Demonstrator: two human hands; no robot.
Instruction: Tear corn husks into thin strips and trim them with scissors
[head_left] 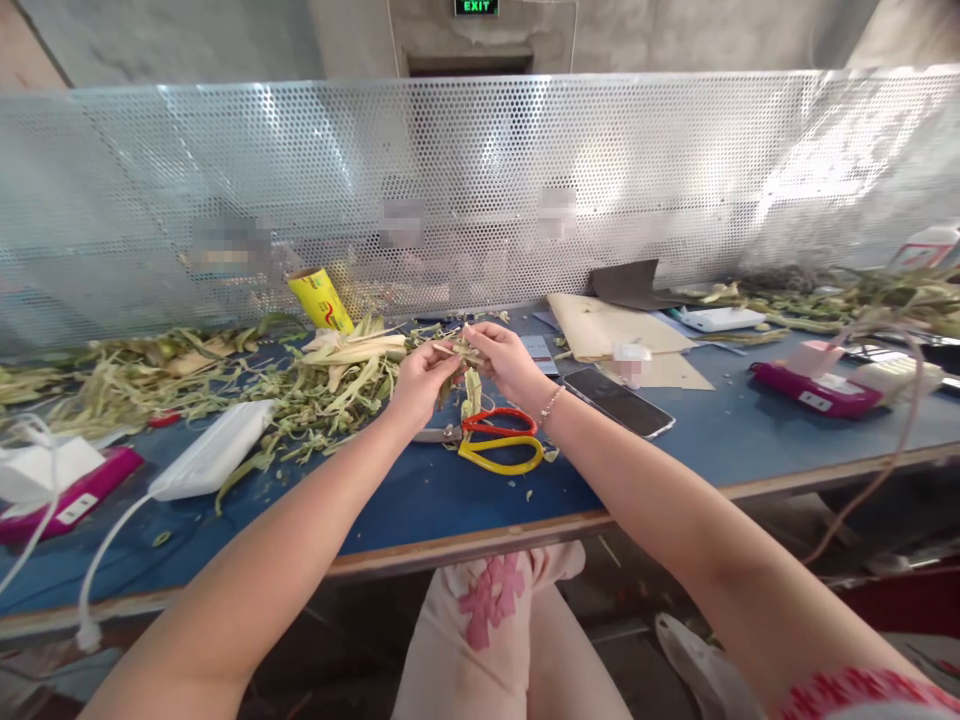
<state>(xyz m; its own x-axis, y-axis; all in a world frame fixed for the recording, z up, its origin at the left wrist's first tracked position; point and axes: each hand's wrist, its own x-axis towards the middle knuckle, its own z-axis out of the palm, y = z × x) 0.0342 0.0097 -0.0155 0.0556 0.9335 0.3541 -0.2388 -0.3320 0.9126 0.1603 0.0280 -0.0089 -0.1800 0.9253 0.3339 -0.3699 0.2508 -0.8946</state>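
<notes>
1. Both arms reach forward over the worktop point(450, 510) from the near side, angling inward, and here the two hands meet almost fingertip to fingertip.
2. The left hand point(420, 385) has thumb and fingers pinched together on the leaf strip point(472, 392); the right hand point(510, 365), bracelet at its wrist, pinches the same piece from the right.
3. There's the strip, between the hands near the middle, its pale end hanging below the fingers, by the scissors point(501, 440); whether it touches them I can't tell.
4. Those scissors lie on the blue surface, one handle loop red, the other yellow, blades partly behind the left hand.
5. Left of the hands spreads a tangled leaf pile point(337, 390); to the right lies a dark phone point(619, 400).
6. Along the far side runs a perforated metal screen point(480, 180), and a green exit sign point(476, 7) glows on the wall beyond.
7. Over to the far left of centre, a yellow tube point(321, 300) tilts, its open end up, inside unseen; at far right, a white bottle point(926, 247), contents hidden.
</notes>
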